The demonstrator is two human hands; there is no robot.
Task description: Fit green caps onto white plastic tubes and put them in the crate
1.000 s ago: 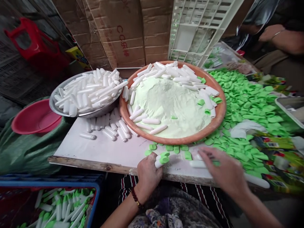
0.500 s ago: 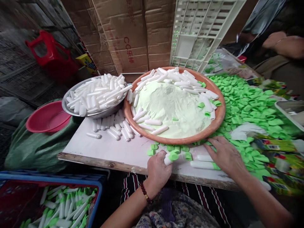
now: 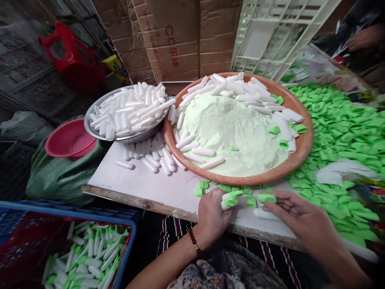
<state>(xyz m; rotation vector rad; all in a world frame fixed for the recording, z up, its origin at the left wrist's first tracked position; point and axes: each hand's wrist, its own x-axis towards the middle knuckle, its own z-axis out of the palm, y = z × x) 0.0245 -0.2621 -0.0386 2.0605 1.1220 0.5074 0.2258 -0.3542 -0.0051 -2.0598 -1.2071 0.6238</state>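
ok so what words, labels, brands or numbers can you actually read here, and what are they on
"CC乐棒" in red on the brown cardboard box; the second letter could be an O.
Fainter red characters beside it: too faint to read.
Yellow printed package: too blurred to read.
Multicoloured packets at the right edge: too blurred to read.

You've got a lane over the table (image 3: 129, 180), front-left of the basin (image 3: 304, 146); left of it a heaped bowl (image 3: 146, 135) blocks you, right of it caps (image 3: 339, 128) crowd in, behind it a carton (image 3: 180, 32).
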